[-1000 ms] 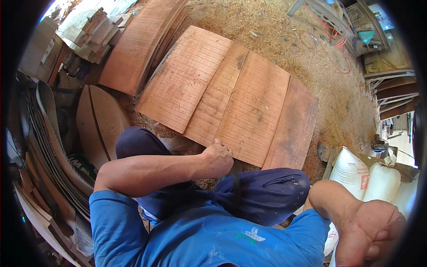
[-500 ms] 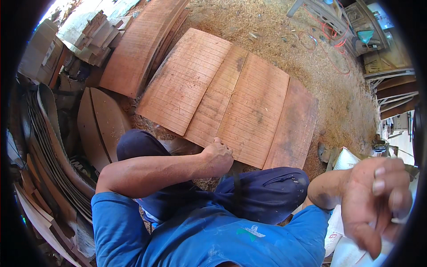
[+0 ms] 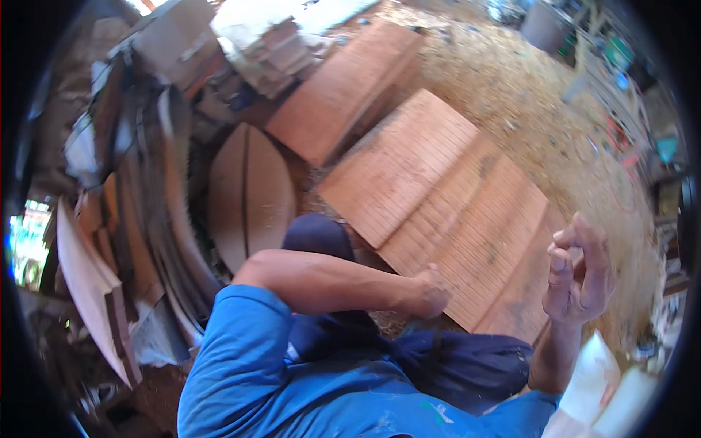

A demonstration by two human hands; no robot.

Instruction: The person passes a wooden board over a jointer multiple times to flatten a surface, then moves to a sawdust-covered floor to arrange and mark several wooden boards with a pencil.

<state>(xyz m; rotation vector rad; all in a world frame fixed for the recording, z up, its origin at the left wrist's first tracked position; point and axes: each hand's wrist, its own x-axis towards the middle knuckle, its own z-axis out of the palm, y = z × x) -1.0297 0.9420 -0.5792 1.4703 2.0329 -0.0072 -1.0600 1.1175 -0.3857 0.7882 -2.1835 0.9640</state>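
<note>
Head view, going left to right: your left hand (image 3: 429, 293) rests as a loose fist on the near edge of the flat reddish wood boards (image 3: 453, 212) in the middle of the frame. Press down so they stay put. They look rough and lined. Your right hand (image 3: 577, 274) is up at right, fingers curled, holding nothing.

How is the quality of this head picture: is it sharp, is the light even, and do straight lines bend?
Head view: strong fisheye, the edges of the wooden boards bow and a black rim frames the picture; the raised right hand and the left clutter look slightly smeared; sunlight is bright on the sawdust floor at the top, while the piled wood at the left lies in shadow.
</note>
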